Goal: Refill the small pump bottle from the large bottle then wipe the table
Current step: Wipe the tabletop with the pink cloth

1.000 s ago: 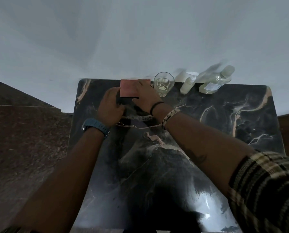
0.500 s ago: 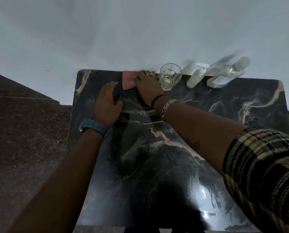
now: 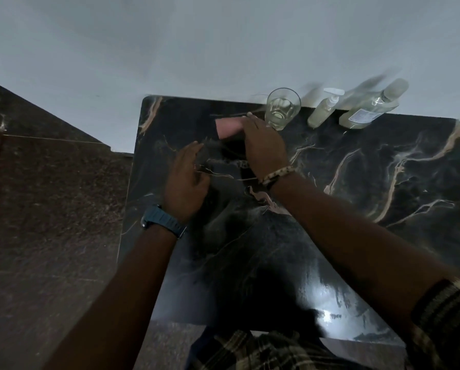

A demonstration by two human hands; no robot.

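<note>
A pink cloth with a dark underside lies near the back edge of the black marble table. My right hand presses down on the cloth's right part, fingers curled over it. My left hand is flat and open on the table, just left of and nearer than the cloth, not touching the pink part. The small pump bottle stands at the back right with its pump on. The large clear bottle, capped, stands to its right.
A drinking glass with a little clear liquid stands right beside my right hand's fingertips. A white wall runs behind the table. Brown stone floor lies to the left of the table.
My left hand has come off the cloth and drawn back toward me. My right hand stays on the cloth, which has shifted slightly along the back of the table.
</note>
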